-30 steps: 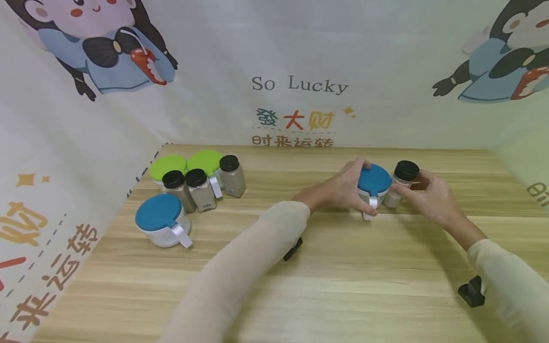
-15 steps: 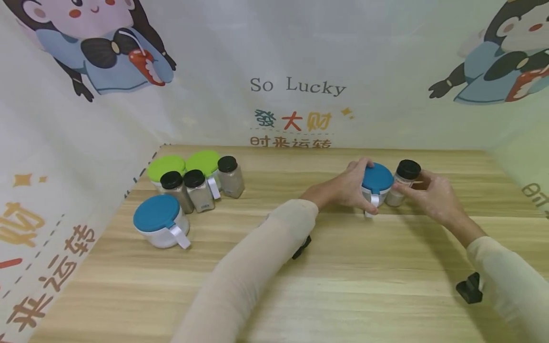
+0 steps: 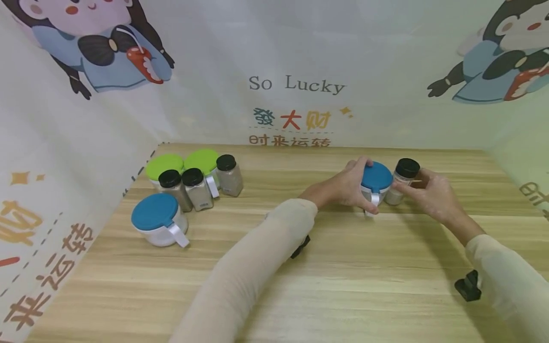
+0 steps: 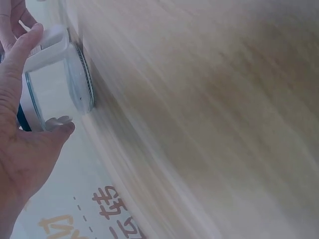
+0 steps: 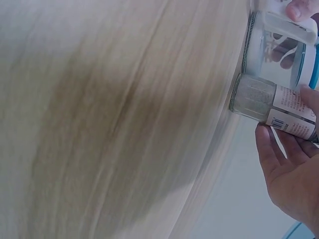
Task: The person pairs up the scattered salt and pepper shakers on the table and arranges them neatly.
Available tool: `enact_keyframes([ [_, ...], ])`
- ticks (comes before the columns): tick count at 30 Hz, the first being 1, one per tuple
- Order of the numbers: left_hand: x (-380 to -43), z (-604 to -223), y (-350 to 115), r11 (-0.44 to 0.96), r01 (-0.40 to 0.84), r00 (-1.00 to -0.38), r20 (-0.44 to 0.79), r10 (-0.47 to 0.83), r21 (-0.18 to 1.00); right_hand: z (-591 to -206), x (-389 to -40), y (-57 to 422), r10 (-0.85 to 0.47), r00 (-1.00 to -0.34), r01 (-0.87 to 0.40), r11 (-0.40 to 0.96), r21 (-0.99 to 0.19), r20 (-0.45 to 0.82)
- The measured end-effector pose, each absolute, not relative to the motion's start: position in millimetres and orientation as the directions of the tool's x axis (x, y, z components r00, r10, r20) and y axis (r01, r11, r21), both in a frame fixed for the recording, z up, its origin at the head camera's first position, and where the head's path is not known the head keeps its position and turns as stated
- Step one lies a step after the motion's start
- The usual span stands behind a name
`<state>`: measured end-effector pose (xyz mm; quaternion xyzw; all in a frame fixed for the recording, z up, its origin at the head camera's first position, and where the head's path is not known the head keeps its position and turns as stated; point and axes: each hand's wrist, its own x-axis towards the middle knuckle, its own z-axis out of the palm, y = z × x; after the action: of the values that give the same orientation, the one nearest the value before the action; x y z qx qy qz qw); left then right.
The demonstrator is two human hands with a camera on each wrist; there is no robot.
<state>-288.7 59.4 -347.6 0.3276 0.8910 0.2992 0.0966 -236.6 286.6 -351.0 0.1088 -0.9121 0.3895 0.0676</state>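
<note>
At the right of the counter (image 3: 369, 276), toward its far edge, the left hand (image 3: 340, 188) has its grip wrapped around a blue-lidded jar (image 3: 377, 177), thumb by the white handle (image 3: 375, 199) on the near side and fingers at the far side. Just right of it is a black-capped bottle (image 3: 399, 181), held by the right hand (image 3: 435, 195) in a narrow grip between thumb and fingers. The right wrist view shows printed labels (image 5: 289, 99) on this bottle; whether it touches the jar I cannot tell.

Well apart at the left, two green-lidded jars (image 3: 164, 166) (image 3: 201, 160) stand far back, two bottles (image 3: 177, 190) (image 3: 198, 191) side by side in front of them and a third bottle (image 3: 230, 177) at their right. A second blue-lidded jar (image 3: 156, 216) sits nearest. Behind everything hangs a pale cloth (image 3: 206, 71) printed "So Lucky".
</note>
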Motion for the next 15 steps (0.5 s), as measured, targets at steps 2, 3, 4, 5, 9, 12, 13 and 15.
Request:
enact_keyframes([
  [2,-287.4,-346.0,56.2,0.619,0.534,-0.768,0.024,0.640,0.576,-348.7,-237.1,284.7,-0.156,-0.972,-0.234,0.674,-0.700,0.174],
  [3,-287.1,-344.7,54.0,0.629,0.537,-0.771,0.024,0.637,0.562,-347.3,-237.6,283.8,-0.163,-0.975,-0.220,0.670,-0.709,0.149],
  [4,-286.7,-343.0,51.6,0.635,0.539,-0.773,0.026,0.634,0.553,-345.8,-237.8,283.3,-0.168,-0.978,-0.207,0.667,-0.715,0.126],
  [5,-286.4,-340.8,48.9,0.639,0.542,-0.775,0.030,0.631,0.546,-344.1,-237.7,282.6,-0.170,-0.979,-0.199,0.659,-0.725,0.114],
  [9,-286.9,-328.2,33.9,0.618,0.549,-0.768,0.047,0.639,0.564,-334.0,-236.3,278.7,-0.133,-0.979,-0.206,0.610,-0.765,0.157],
  [12,-286.9,-316.1,20.8,0.587,0.545,-0.754,0.044,0.656,0.599,-322.4,-234.0,272.6,-0.046,-0.962,-0.245,0.576,-0.780,0.268],
  [13,-286.4,-312.2,16.2,0.579,0.545,-0.750,0.044,0.660,0.607,-317.7,-232.9,269.9,-0.016,-0.953,-0.255,0.576,-0.777,0.301],
  [15,-285.2,-303.3,6.4,0.573,0.542,-0.747,0.040,0.664,0.615,-308.5,-230.6,263.7,0.026,-0.936,-0.274,0.571,-0.774,0.351],
])
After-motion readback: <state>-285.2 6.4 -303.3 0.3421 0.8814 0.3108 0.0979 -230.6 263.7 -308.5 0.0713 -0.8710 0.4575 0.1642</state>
